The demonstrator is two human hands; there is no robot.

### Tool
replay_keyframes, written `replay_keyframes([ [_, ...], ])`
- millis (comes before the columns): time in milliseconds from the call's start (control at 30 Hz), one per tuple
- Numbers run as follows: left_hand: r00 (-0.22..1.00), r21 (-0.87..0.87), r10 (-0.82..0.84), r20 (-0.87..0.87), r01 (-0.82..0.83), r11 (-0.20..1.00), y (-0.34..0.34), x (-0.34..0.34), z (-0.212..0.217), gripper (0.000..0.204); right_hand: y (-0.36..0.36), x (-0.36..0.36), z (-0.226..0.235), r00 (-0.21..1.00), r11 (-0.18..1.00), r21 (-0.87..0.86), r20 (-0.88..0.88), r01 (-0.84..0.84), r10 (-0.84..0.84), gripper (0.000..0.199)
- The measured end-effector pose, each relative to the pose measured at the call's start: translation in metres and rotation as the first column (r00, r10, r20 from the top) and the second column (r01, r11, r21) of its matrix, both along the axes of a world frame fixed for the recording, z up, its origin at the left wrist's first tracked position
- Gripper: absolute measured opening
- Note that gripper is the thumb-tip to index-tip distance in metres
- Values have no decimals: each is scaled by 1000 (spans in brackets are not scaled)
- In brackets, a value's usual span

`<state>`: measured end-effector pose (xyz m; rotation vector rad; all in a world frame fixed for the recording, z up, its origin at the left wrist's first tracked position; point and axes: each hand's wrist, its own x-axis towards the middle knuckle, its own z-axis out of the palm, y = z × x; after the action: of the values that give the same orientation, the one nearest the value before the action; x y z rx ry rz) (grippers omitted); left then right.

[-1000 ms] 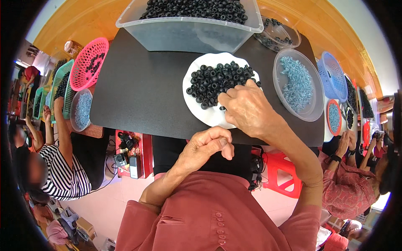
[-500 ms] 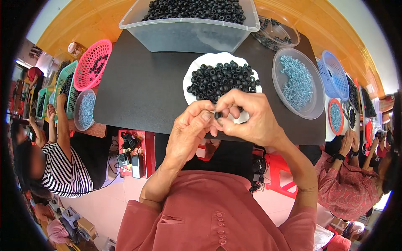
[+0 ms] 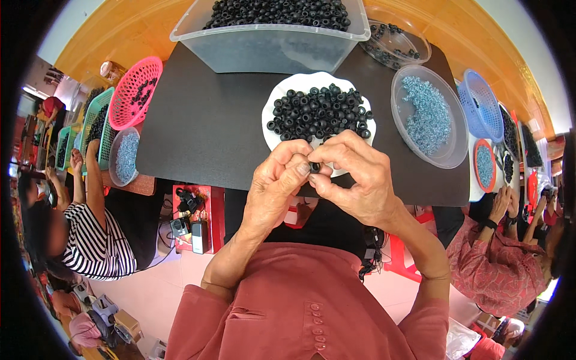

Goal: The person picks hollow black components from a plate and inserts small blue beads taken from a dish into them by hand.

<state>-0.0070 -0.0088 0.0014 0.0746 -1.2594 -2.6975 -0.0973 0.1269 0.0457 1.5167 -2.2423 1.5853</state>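
Over the table's near edge my two hands meet around a small black ring-shaped piece (image 3: 315, 167) with a round hole. My left hand (image 3: 279, 183) pinches it, thumb at its left side. From the right, my right hand (image 3: 357, 174) closes on the same piece, index finger above and thumb below. Part of the piece is hidden by the fingers; whether anything smaller is in them cannot be seen. Just beyond the hands, a scalloped white plate (image 3: 273, 139) carries a heap of similar black pieces (image 3: 321, 114).
A large clear bin (image 3: 270, 51) of black pieces stands at the back of the dark table (image 3: 198, 120). Rightward are a round tub (image 3: 459, 153) of small bluish clear pieces and a clear lid (image 3: 420, 45). A pink basket (image 3: 123, 99) is left. People work on both sides.
The black piece now shows its hole more plainly between the fingers. My right fingers have shifted around it, and the right thumb sits lower and further apart from the index finger.
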Motion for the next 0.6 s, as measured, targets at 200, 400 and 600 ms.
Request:
replay_keyframes([
  [200, 995, 113, -92, 31, 88, 990, 4, 3, 14, 28, 6, -5, -10, 956, 980, -158, 247, -122, 159, 22],
  [400, 983, 163, -184, 24, 177, 971, 4, 6, 7, 30, 11, -3, -22, 865, 971, -205, 458, -120, 203, 26],
  [600, 984, 79, -155, 92, 148, 986, 10, 6, 15, 28, 13, -7, -27, 915, 970, -206, 353, -129, 197, 26],
])
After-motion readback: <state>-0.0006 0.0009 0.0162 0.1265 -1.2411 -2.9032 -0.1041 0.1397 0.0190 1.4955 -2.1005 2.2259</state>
